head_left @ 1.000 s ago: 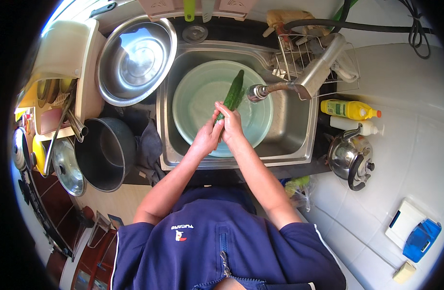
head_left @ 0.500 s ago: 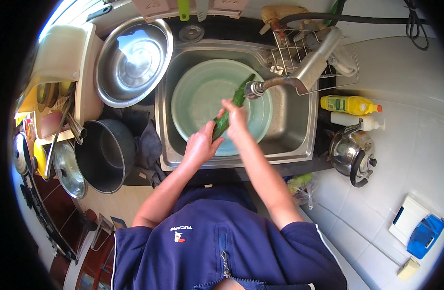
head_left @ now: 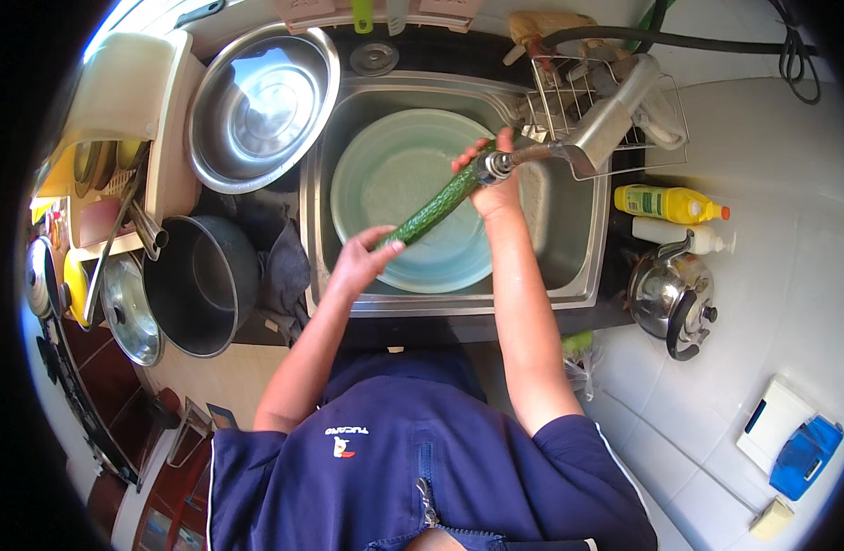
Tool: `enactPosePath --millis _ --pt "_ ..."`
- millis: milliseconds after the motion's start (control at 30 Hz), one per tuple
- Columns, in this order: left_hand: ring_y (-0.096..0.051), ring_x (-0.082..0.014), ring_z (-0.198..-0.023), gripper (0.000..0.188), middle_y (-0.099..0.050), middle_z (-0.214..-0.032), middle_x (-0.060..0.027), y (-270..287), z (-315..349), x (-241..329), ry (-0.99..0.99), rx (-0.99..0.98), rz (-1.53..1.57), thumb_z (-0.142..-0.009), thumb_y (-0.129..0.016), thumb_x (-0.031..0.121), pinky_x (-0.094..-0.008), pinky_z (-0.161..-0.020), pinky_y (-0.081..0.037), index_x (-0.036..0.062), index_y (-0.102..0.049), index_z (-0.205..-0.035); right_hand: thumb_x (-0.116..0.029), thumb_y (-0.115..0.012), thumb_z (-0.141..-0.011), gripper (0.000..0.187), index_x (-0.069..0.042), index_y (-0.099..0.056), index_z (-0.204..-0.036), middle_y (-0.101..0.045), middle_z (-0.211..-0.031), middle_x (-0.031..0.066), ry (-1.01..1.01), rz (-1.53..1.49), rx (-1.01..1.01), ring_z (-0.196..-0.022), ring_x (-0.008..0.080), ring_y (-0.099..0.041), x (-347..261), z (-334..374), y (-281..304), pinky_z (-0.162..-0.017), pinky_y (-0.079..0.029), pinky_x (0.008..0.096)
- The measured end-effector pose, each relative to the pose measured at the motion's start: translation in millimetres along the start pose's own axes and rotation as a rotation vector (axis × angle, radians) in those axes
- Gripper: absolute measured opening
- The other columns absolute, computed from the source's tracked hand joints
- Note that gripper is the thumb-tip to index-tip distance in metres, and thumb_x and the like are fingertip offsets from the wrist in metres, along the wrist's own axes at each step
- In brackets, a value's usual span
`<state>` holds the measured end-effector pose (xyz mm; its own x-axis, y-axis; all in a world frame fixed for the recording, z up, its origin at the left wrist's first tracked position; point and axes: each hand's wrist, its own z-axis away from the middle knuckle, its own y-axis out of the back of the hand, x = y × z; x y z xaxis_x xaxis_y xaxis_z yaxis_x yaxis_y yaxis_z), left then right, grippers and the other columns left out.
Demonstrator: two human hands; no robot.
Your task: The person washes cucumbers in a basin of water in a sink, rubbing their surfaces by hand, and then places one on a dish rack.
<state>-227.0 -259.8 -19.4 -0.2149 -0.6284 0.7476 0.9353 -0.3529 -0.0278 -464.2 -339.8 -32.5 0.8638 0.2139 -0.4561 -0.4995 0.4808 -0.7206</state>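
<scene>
A long green cucumber (head_left: 442, 204) is held slantwise over a pale green basin (head_left: 346, 184) in the sink. My left hand (head_left: 360, 264) grips its near, lower-left end between thumb and fingers. Around the far, upper-right part closes my right hand (head_left: 497, 188), partly hidden behind the faucet's spout (head_left: 495, 166). The spout hangs directly above the cucumber near that hand. Water stands in the basin, with a bluish tint on its near side; I cannot make out a stream from the spout.
The steel sink (head_left: 569, 266) surrounds the basin. At left are a steel bowl (head_left: 261, 106), a dark pot (head_left: 201, 285) and a grey cloth (head_left: 287, 271). A wire rack (head_left: 550, 101), a yellow bottle (head_left: 665, 203) and a steel kettle (head_left: 656, 294) stand at right.
My right hand has slid up and right along the cucumber toward its far end. My left hand has shifted left to the near end, so more of the cucumber shows between them.
</scene>
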Motion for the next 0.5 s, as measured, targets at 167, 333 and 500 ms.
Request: enactPosePath --millis 167,333,500 --pt "-0.046 -0.0072 -0.048 0.023 -0.054 -0.071 0.0007 10 -70 -34 0.076 0.310 0.662 -0.083 -0.064 0.025 -0.0209 -0.042 -0.034 0.0051 -0.059 -0.093 -0.039 -0.046 -0.090 0.034 -0.007 -0.056 -0.092 -0.059 -0.103 0.0115 -0.053 0.261 0.091 -0.098 0.0259 -0.055 -9 21 6 -0.086 -0.041 0.0412" --pt "-0.049 -0.0129 -0.054 0.022 -0.055 -0.075 -0.0022 -14 -144 -58 0.096 0.482 1.049 -0.082 -0.064 0.026 -0.0216 -0.048 -0.040 0.0074 -0.054 -0.089 -0.020 -0.048 -0.084 0.031 -0.001 -0.054 -0.109 -0.055 -0.117 0.0139 -0.019 0.259 -0.047 -0.110 0.0279 -0.050 -24 45 16 -0.094 -0.038 0.0402" --pt "-0.055 -0.0215 -0.068 0.023 -0.055 -0.079 -0.0086 -70 -156 -24 0.197 0.391 1.348 -0.085 -0.059 0.023 -0.0348 -0.064 -0.051 0.0047 -0.049 -0.094 -0.006 -0.048 -0.076 0.039 0.006 -0.051 -0.113 -0.051 -0.121 0.0190 0.130 0.222 -0.069 -0.117 0.0293 -0.045 -44 57 8 -0.103 -0.031 0.0411"
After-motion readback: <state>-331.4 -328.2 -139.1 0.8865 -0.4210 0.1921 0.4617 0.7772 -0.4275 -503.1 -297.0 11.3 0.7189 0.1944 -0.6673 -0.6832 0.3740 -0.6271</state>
